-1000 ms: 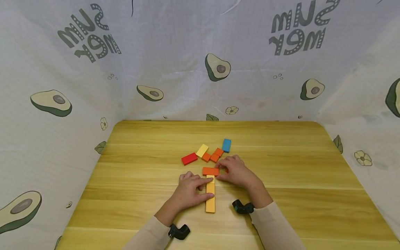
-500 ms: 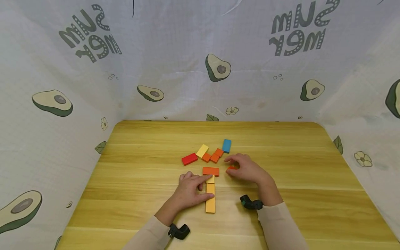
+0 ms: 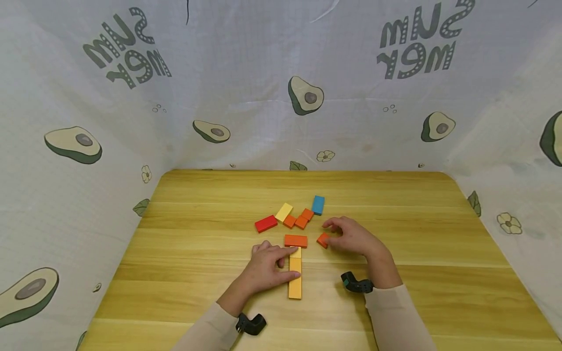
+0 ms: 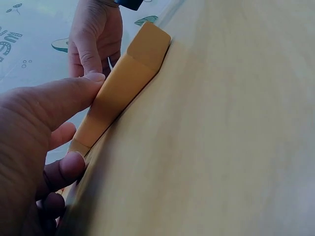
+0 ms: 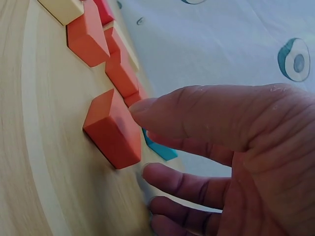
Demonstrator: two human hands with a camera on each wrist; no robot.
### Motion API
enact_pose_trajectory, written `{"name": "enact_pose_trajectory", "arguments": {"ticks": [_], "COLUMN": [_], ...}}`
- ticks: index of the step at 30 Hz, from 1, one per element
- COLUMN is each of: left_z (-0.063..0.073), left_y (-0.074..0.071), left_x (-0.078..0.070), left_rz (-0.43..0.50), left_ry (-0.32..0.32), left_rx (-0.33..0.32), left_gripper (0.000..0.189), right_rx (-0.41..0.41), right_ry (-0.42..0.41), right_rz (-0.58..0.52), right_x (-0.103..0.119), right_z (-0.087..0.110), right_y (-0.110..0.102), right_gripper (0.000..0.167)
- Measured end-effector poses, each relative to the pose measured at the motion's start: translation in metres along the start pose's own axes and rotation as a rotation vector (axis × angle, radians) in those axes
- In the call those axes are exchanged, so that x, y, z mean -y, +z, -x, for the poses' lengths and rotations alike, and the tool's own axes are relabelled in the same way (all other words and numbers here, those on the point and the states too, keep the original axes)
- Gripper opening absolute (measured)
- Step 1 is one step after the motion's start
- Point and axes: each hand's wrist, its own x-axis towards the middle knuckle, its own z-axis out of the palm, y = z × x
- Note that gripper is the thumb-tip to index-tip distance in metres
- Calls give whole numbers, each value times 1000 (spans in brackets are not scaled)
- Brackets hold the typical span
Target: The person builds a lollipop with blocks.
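My left hand (image 3: 267, 267) rests its outstretched index finger on a small pale-yellow block (image 3: 296, 252) and its thumb on the long yellow blocks (image 3: 295, 288) in line below. In the left wrist view the thumb lies along the edge of a yellow block (image 4: 120, 81). Across the top of this line lies an orange rectangular block (image 3: 296, 241). My right hand (image 3: 353, 239) is beside a small orange block (image 3: 323, 240), thumb tip right at its edge, other fingers loosely bent and apart from it, as the right wrist view shows on that orange block (image 5: 112, 130).
Behind the hands on the wooden table (image 3: 197, 243) lie a red block (image 3: 266, 224), a yellow block (image 3: 284, 212), several small orange blocks (image 3: 301, 222) and a blue block (image 3: 318, 205). A printed white cloth (image 3: 246, 73) surrounds the table.
My right hand has moved right, away from the orange rectangular block. The small orange block shows right of it, first between the fingers, now lying uncovered by the thumb. My left hand stays put.
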Motion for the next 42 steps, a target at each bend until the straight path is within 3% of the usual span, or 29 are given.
{"name": "enact_pose_trajectory", "arguments": {"ticks": [12, 19, 29, 42], "left_z": [-4, -5, -5, -1], "left_y": [-3, -5, -3, -2], "left_x": [-1, -2, 0, -2], "left_rz": [36, 23, 9, -10], "left_ry": [-55, -71, -64, -52], "left_rx": [56, 93, 79, 63], "left_gripper": [85, 80, 78, 76], "right_rx": [26, 40, 49, -3], "right_ry": [36, 51, 85, 99], "right_rz": [-11, -12, -19, 93], "right_x": [0, 2, 6, 10], "right_z": [1, 0, 4, 4], "right_y": [0, 0, 1, 6], "right_gripper": [38, 40, 34, 31]}}
